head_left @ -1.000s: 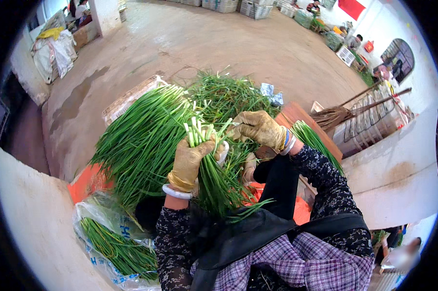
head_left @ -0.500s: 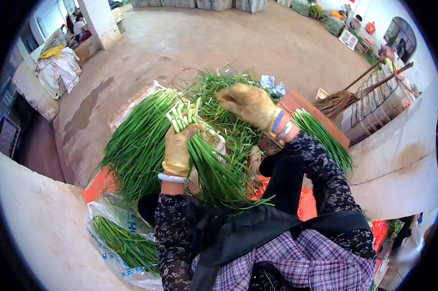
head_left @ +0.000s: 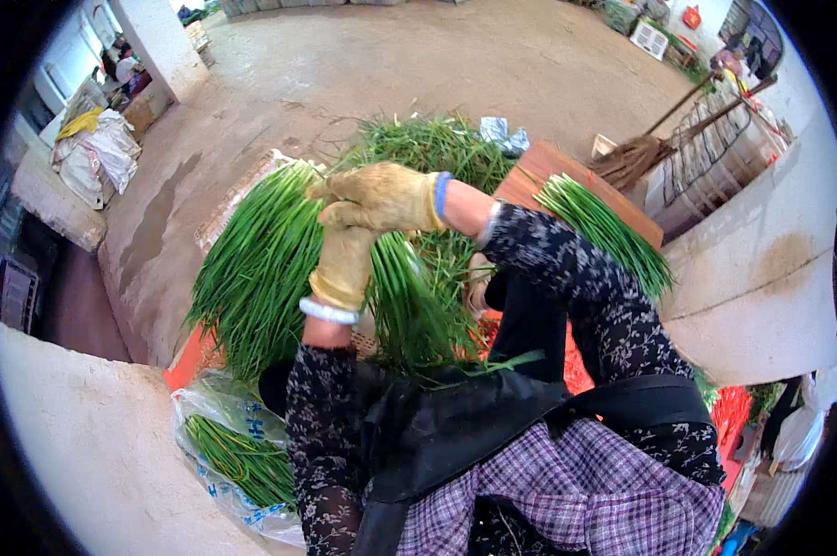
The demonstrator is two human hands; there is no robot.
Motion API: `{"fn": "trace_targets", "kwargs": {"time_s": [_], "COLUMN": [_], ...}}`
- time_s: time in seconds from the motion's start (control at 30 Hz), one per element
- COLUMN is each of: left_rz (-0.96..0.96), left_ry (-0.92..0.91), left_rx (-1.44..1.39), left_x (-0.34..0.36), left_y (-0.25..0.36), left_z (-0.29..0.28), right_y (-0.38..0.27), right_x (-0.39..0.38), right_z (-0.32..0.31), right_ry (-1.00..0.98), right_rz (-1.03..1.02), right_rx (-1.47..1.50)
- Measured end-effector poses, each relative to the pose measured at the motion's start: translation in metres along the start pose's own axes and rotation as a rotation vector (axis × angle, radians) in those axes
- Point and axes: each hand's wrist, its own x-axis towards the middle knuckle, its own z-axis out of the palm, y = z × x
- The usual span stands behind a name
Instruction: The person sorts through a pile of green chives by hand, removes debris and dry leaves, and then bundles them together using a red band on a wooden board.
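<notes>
Your left hand, in a tan glove with a white bangle below it, is closed around a bunch of green stalks, whose leaves hang down toward your lap. Your right hand, gloved too, with a blue band at the cuff, lies across the top of the left one, fingers bent over its knuckles; you cannot tell from here whether it grips anything (the upper ends of the bunch are hidden beneath it).

Just left of your hands, a large pile of stalks covers most of a pale crate, its whitish ends close to the far edge and its leaves spilling over the near one. Beyond your hands lies a heap of loose leaves. On your right, a smaller bundle crosses the near long edge of a reddish-brown board, its leaf tips reaching past that edge near the right corner. By your left elbow, a clear plastic bag holds more green stalks
</notes>
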Motion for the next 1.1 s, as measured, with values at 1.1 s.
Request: {"fn": "trace_targets", "kwargs": {"time_s": [1.1], "left_rz": [-0.268], "left_ry": [0.03], "left_rx": [-0.611], "left_x": [-0.009], "left_y": [0.006], "left_z": [0.016], "right_y": [-0.036], "right_x": [-0.066], "right_z": [-0.075], "right_ry": [-0.007], "right_rz": [0.698], "right_rx": [0.354]}}
